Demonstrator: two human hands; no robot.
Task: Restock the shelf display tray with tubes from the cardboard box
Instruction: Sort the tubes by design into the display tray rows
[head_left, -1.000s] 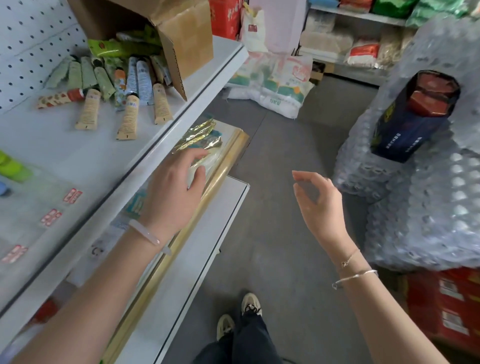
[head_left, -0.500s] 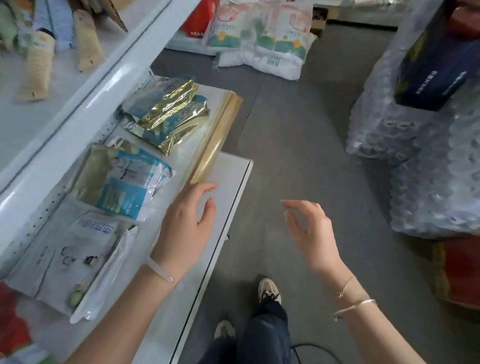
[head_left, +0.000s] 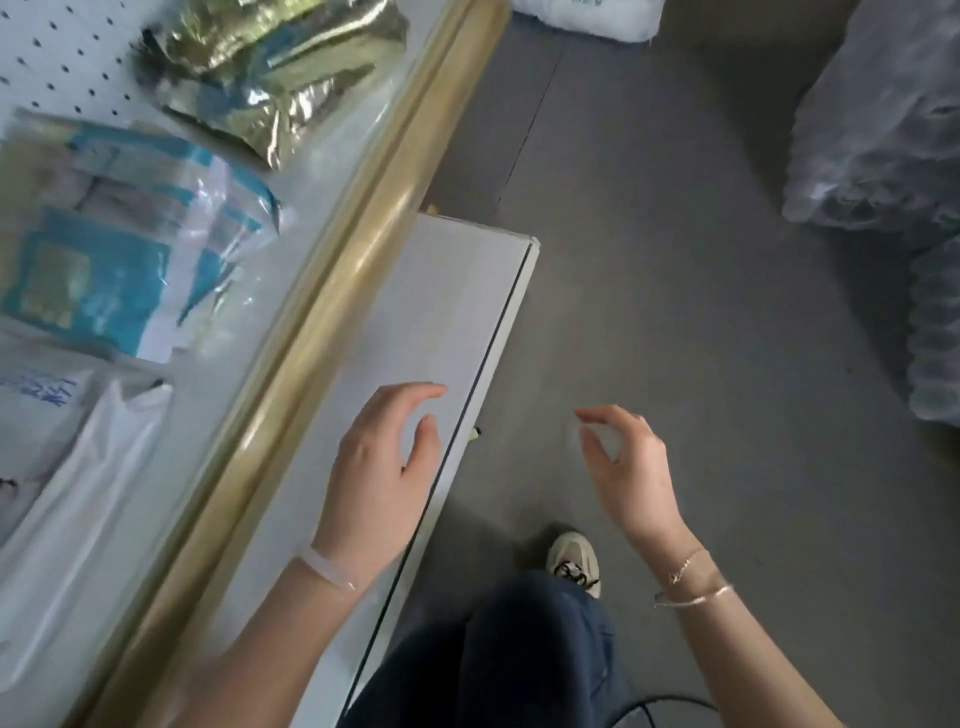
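The tubes, the cardboard box and the upper shelf are out of view now. My left hand (head_left: 379, 467) hovers with relaxed fingers over the white lower shelf (head_left: 426, 312), holding nothing. My right hand (head_left: 628, 462) hangs over the grey floor to the right of that shelf's edge, fingers loosely curved and empty. A clear display tray with a gold front rim (head_left: 332, 291) runs diagonally on the left, just left of my left hand.
Inside the tray lie gold foil packets (head_left: 270, 73), blue-and-clear packets (head_left: 119, 260) and a white bag (head_left: 78, 493). Plastic-wrapped bundles (head_left: 893, 119) stand at the right. My shoe (head_left: 574, 561) and dark trouser leg are on the floor below.
The view has tilted down from the upper shelf with the tubes to the lower shelf and floor. Both hands have dropped lower and stay empty.
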